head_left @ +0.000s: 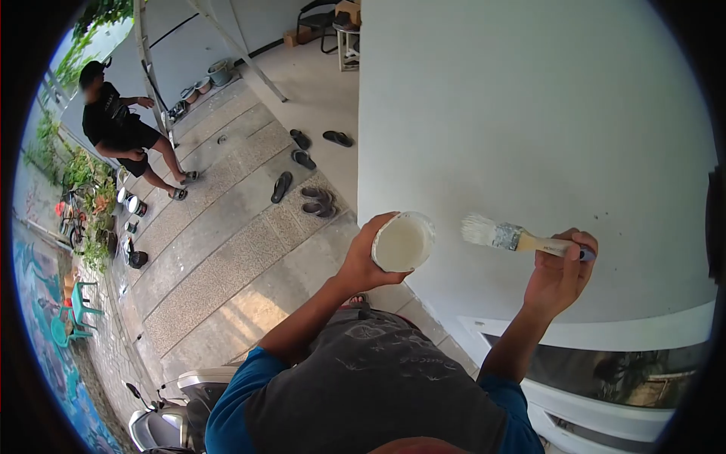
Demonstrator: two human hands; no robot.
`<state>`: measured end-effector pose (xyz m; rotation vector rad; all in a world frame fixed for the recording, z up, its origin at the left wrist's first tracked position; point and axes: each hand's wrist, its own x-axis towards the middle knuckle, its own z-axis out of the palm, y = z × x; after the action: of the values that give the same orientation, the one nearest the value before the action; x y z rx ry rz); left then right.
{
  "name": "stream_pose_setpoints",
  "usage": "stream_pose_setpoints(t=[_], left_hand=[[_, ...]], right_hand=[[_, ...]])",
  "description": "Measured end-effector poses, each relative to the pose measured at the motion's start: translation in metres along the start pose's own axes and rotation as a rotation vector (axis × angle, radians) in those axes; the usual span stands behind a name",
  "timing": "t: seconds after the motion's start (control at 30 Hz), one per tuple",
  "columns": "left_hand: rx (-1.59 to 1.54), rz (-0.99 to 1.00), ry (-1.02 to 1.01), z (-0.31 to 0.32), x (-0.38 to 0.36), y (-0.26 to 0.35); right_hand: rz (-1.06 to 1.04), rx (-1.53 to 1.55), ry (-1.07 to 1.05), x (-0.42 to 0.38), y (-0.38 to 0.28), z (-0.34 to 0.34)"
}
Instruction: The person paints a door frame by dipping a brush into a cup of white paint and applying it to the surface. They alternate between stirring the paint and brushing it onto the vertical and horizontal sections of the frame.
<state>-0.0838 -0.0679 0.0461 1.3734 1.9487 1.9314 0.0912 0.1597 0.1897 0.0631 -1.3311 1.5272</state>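
Observation:
My left hand (372, 261) is wrapped round a small round tub of whitish paint (401, 244), held in front of my chest with its opening facing up. A paintbrush (535, 242) is in my right hand (562, 276), gripped near the end of its wooden handle. Its bristles are coated white and point left toward the tub, apart from it. Dried paint covers the metal band. Close by the brush stands a pale wall (529, 113) with several small dark spots.
A person in dark clothes (121, 125) stands beside a ladder (147, 68) at upper left. Several sandals (281, 187) lie on the paved floor. A motorbike (170, 416) is at lower left, near green plastic chairs (85, 303). A white-framed window (605, 371) is at lower right.

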Motion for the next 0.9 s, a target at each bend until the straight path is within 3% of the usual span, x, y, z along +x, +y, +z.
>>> stream_pose_setpoints(t=[0.03, 0.1, 0.13, 0.2, 0.27, 0.37, 0.63, 0.73, 0.9], left_hand=[[0.059, 0.040, -0.002, 0.005, 0.002, 0.001], [0.099, 0.051, -0.049, 0.014, 0.011, 0.006], [0.143, 0.056, -0.074, 0.019, 0.013, 0.009], [0.099, 0.056, -0.092, 0.032, 0.015, 0.015], [0.048, 0.050, -0.106, 0.047, 0.018, 0.021], [-0.018, 0.056, -0.090, 0.070, 0.018, 0.028], [-0.050, 0.053, -0.127, 0.120, 0.011, 0.055], [0.076, 0.093, -0.122, 0.135, 0.005, 0.067], [0.080, 0.132, -0.117, 0.158, 0.002, 0.079]], right_hand=[[0.002, -0.010, 0.016, 0.001, -0.009, 0.000], [-0.062, -0.124, -0.228, 0.006, -0.021, 0.000], [-0.066, -0.131, -0.216, 0.007, -0.022, 0.001], [-0.206, -0.380, -0.437, 0.007, -0.028, 0.003], [-0.074, -0.437, -0.577, 0.007, -0.037, 0.010], [-0.054, -0.601, -0.734, 0.009, -0.041, 0.010], [0.056, -0.742, -0.765, 0.002, -0.058, -0.033], [0.075, -0.795, -0.821, 0.000, -0.069, -0.048], [0.007, -0.835, -0.859, -0.004, -0.077, -0.065]])
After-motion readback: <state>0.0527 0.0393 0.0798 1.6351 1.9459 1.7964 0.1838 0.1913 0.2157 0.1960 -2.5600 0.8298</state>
